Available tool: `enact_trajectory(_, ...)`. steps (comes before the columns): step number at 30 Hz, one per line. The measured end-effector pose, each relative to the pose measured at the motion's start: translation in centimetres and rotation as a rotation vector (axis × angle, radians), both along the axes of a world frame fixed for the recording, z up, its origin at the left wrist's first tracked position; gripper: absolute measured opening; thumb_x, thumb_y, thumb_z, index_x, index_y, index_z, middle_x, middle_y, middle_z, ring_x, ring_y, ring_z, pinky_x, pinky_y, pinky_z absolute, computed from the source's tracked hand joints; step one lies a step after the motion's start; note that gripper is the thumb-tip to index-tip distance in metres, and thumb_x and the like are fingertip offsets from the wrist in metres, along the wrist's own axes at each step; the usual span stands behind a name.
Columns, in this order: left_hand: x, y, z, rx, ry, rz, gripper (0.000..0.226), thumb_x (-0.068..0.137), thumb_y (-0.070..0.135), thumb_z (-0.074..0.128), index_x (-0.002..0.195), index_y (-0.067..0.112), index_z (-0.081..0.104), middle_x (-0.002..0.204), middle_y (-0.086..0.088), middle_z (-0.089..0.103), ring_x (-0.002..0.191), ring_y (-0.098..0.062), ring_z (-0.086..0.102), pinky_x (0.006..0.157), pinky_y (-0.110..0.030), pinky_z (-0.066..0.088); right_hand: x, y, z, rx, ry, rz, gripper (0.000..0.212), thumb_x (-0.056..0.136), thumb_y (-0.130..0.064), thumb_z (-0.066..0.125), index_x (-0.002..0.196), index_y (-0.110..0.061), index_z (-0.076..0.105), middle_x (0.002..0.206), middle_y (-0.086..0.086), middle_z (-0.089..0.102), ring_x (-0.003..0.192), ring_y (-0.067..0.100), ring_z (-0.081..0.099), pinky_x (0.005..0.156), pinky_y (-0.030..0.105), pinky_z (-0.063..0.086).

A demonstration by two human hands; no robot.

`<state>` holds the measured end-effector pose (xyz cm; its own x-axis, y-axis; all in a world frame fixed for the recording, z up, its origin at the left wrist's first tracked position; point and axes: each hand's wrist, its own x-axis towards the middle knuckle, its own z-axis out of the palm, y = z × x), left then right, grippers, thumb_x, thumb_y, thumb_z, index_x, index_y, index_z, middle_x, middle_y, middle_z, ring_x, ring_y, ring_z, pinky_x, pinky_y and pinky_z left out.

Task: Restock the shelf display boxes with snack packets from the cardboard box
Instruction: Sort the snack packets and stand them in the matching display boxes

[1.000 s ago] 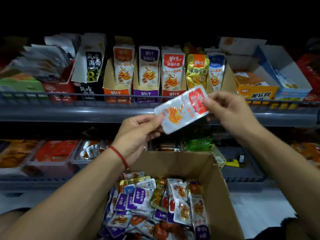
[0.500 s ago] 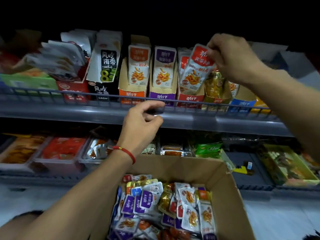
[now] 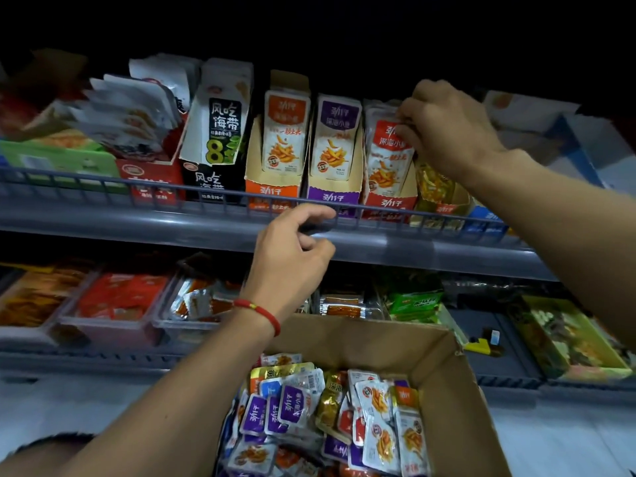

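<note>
My right hand (image 3: 447,132) is up at the upper shelf, its fingers pinching the top of a red-labelled snack packet (image 3: 385,160) that stands in the red display box (image 3: 389,203). Orange (image 3: 272,191) and purple (image 3: 332,196) display boxes stand left of it, each with upright packets. My left hand (image 3: 292,253), with a red wrist cord, hovers in front of the shelf edge, fingers loosely curled and holding nothing. Below, the open cardboard box (image 3: 447,390) holds several mixed purple, red and gold packets (image 3: 309,414).
A wire rail (image 3: 103,187) runs along the upper shelf front. A black seaweed snack box (image 3: 216,132) and loose white pouches (image 3: 130,111) sit at left, a gold display box (image 3: 437,191) at right. The lower shelf holds clear trays (image 3: 113,304) and green packs (image 3: 413,301).
My right hand carried the red packet from in front of me up into the red display box. My left hand let go of it and stayed near the shelf edge.
</note>
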<state>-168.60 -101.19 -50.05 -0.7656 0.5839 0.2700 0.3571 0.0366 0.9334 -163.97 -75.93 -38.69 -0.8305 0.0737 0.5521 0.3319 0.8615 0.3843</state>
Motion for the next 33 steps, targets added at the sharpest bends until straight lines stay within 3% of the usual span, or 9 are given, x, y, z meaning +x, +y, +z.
enact_trajectory(6,0.2,0.0,0.0,-0.034,0.034,0.004,0.039,0.090,0.004,0.062,0.120,0.029,0.065,0.081,0.005,0.072,0.056,-0.003,0.057,0.059,-0.012,0.051,-0.7,0.8,-0.5,0.030,0.018,-0.010,0.041,0.102,-0.032,0.056,0.133,-0.005,0.056,0.131,0.022,0.055,0.114,0.044,0.054,0.085,0.054,0.049)
enact_trajectory(11,0.4,-0.1,-0.6,-0.097,0.084,0.010,0.035,0.090,0.005,0.062,0.118,0.026,0.065,0.107,0.013,0.067,0.060,-0.006,0.064,0.066,-0.009,0.051,0.2,0.3,-1.0,0.037,0.077,0.033,0.040,0.104,-0.033,0.052,0.134,-0.006,0.053,0.130,0.020,0.054,0.113,0.039,0.055,0.084,0.050,0.048)
enact_trajectory(16,1.6,-0.8,-1.8,-0.194,0.150,-0.043,0.020,0.090,0.009,0.065,0.102,0.023,0.071,0.081,0.008,0.070,0.066,-0.005,0.065,0.066,-0.013,0.052,4.5,-3.6,-3.0,-0.053,0.208,0.218,0.026,0.101,-0.020,0.050,0.118,-0.005,0.063,0.111,0.018,0.061,0.096,0.035,0.059,0.065,0.042,0.047)
enact_trajectory(20,3.1,-1.0,-4.3,-0.533,0.207,-0.269,0.017,0.084,0.015,0.072,0.098,0.025,0.073,0.083,0.012,0.069,0.077,0.001,0.064,0.070,-0.013,0.051,9.4,-6.6,-8.1,-0.157,0.004,0.393,0.021,0.094,-0.016,0.049,0.107,-0.008,0.064,0.099,0.011,0.062,0.078,0.029,0.061,0.053,0.041,0.050)
enact_trajectory(22,3.7,-0.8,-6.7,-0.723,0.190,-0.379,0.021,0.086,0.013,0.071,0.105,0.022,0.071,0.092,0.012,0.068,0.083,-0.001,0.062,0.071,-0.011,0.047,11.2,-7.2,-11.1,-0.181,-0.134,0.410,0.019,0.092,-0.016,0.054,0.106,-0.011,0.065,0.095,0.007,0.063,0.066,0.024,0.059,0.045,0.031,0.043)
enact_trajectory(24,4.2,-0.6,-9.4,-0.915,0.210,-0.466,0.023,0.089,0.019,0.071,0.111,0.022,0.069,0.101,0.008,0.066,0.095,-0.007,0.060,0.079,-0.018,0.046,12.7,-7.4,-13.9,-0.244,-0.292,0.393,0.020,0.085,-0.015,0.066,0.105,-0.012,0.066,0.094,0.004,0.062,0.062,0.017,0.056,0.046,0.022,0.031)
enact_trajectory(26,4.5,-0.5,-11.8,-1.066,0.223,-0.528,0.026,0.089,0.025,0.070,0.115,0.023,0.068,0.111,0.002,0.067,0.105,-0.016,0.060,0.089,-0.028,0.049,13.8,-7.1,-16.9,-0.328,-0.438,0.358,0.022,0.084,-0.018,0.069,0.105,-0.016,0.063,0.095,-0.001,0.058,0.064,0.015,0.055,0.049,0.022,0.029)
enact_trajectory(30,5.6,-0.1,-16.3,-1.181,0.226,-0.582,0.035,0.085,0.029,0.073,0.117,0.018,0.067,0.120,-0.007,0.067,0.110,-0.024,0.062,0.090,-0.030,0.051,14.2,-5.8,-19.9,-0.552,-0.545,0.207,0.018,0.100,-0.032,0.045,0.110,-0.028,0.060,0.105,-0.007,0.062,0.082,0.013,0.061,0.068,0.032,0.052)
enact_trajectory(33,7.1,1.0,-18.5,-1.119,0.270,-0.602,0.045,0.084,0.037,0.075,0.124,0.021,0.063,0.126,-0.007,0.063,0.117,-0.026,0.058,0.090,-0.027,0.046,13.9,-4.7,-20.5,-0.601,-0.547,0.142,0.019,0.100,-0.033,0.048,0.109,-0.030,0.064,0.103,-0.006,0.067,0.085,0.013,0.063,0.070,0.033,0.054)
